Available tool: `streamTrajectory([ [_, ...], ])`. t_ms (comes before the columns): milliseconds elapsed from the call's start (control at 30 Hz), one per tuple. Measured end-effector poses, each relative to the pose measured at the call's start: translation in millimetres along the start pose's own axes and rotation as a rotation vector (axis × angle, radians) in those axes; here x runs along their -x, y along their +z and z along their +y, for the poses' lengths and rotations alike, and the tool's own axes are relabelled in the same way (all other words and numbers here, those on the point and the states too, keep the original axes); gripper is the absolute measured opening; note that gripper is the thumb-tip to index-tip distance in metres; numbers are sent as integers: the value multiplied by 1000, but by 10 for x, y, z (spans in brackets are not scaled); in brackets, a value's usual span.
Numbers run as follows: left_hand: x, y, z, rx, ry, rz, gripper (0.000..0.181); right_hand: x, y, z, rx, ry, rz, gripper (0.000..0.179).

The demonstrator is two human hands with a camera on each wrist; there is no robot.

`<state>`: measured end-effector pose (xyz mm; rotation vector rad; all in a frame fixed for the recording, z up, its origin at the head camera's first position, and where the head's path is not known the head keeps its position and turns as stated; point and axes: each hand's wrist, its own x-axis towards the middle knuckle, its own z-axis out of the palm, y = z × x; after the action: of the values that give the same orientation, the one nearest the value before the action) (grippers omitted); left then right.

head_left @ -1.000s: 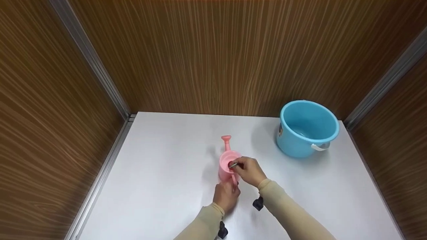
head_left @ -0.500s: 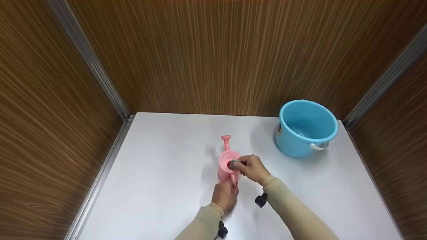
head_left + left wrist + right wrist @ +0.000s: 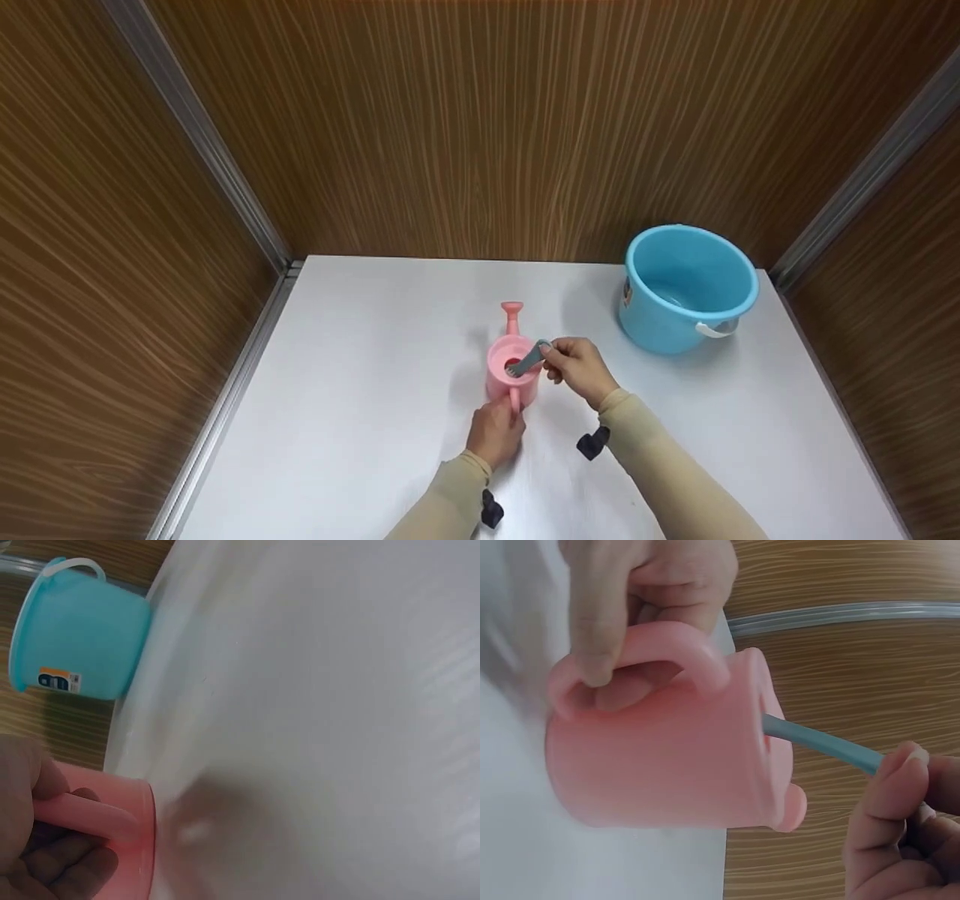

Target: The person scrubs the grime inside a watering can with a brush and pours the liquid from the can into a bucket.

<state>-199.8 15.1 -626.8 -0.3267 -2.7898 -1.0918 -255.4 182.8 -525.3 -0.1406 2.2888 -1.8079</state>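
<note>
A pink watering can (image 3: 511, 391) stands on the white table, its spout pointing to the back wall. My left hand (image 3: 496, 432) grips the can's loop handle (image 3: 86, 816), fingers passing through the loop. Just right of the can's top, my right hand (image 3: 585, 370) pinches the end of a flat grey-teal fork (image 3: 531, 360) between thumb and fingertips. The fork slants down, its tined end at the dark red opening in the can's top. In the right wrist view, the fork's shaft (image 3: 821, 742) enters the opening, which hides its lower end.
A light blue bucket (image 3: 660, 330) with a white handle stands at the back right of the white table (image 3: 360, 390). Wood-patterned walls (image 3: 450, 135) enclose the table at the back and both sides.
My right hand has moved up and to the right, and more of the fork now shows above the can. The watering can and my left hand have shifted slightly left.
</note>
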Motion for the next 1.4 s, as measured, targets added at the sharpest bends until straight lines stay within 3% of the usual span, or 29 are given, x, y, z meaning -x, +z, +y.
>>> streamTrajectory([
  [300, -24, -48, -50, 10, 15, -25, 16, -43, 147, 68, 109, 10, -24, 28],
  [600, -24, -73, -131, 8, 65, -20, 14, -94, 194, 72, 319, -87, -21, 29],
  [933, -20, -90, -173, 23, 39, -21, 9, -107, 110, 42, 223, -55, 8, 29],
  [1200, -3, -128, -286, 48, 74, 42, 16, -89, -31, -33, 103, -17, 10, 33],
  [1400, 38, -110, -405, 149, 74, 104, 18, -83, -67, -98, 206, -82, -24, 31],
])
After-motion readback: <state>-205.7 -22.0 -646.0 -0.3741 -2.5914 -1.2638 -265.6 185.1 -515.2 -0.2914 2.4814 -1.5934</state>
